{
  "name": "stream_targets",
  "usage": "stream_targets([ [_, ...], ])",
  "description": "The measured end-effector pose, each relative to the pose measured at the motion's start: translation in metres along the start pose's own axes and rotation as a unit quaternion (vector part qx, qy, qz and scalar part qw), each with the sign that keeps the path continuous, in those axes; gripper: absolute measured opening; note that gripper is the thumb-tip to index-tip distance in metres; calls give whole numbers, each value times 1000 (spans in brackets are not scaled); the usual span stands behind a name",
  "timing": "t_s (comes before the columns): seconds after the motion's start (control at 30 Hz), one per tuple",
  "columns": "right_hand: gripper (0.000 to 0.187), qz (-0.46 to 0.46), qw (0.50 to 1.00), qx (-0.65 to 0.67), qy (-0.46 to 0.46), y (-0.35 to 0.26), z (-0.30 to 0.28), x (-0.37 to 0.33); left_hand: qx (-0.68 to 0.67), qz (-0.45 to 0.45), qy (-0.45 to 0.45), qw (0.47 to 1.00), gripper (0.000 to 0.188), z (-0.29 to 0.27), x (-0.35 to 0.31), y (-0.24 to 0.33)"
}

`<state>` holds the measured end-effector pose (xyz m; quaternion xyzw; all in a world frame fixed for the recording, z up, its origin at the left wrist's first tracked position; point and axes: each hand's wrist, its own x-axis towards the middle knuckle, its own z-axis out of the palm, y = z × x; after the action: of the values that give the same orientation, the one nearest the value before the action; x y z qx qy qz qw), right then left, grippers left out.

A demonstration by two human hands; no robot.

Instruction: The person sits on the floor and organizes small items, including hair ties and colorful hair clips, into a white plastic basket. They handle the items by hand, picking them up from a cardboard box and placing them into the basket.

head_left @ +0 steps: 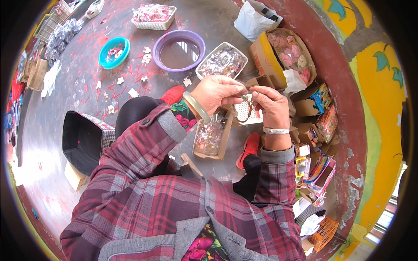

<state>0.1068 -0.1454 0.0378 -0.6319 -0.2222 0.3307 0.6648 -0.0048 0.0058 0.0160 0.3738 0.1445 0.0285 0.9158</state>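
Observation:
My left hand [220, 93] and my right hand [271, 103] meet in front of me, fingertips pinched close together. Between them hangs a thin brown cord loop [250, 115]; its upper end disappears into the fingers of both hands. Whether it is a hair tie or a bracelet, I cannot tell. Just below the hands stands an open cardboard box [226, 138] with small clear-wrapped pieces inside. A white perforated basket [249, 104] shows partly behind the loop and the fingers.
Ahead on the floor stand a purple basin [201, 59] with liquid, a teal basin [101, 57], and a white basket [240, 68] of wrapped items. Cardboard boxes [257, 48] line the wall at right. A black bin [80, 141] lies at left. White scraps dot the floor.

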Motion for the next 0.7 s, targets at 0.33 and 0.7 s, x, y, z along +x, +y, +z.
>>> stream_targets([
  [0.33,13,20,999,46,3,0,0,-1,-15,-36,-20,999,20,-2,0,7],
  [0.7,10,-15,1000,-3,1,-4,-1,-2,-63,-39,-76,994,28,-8,-1,10],
])
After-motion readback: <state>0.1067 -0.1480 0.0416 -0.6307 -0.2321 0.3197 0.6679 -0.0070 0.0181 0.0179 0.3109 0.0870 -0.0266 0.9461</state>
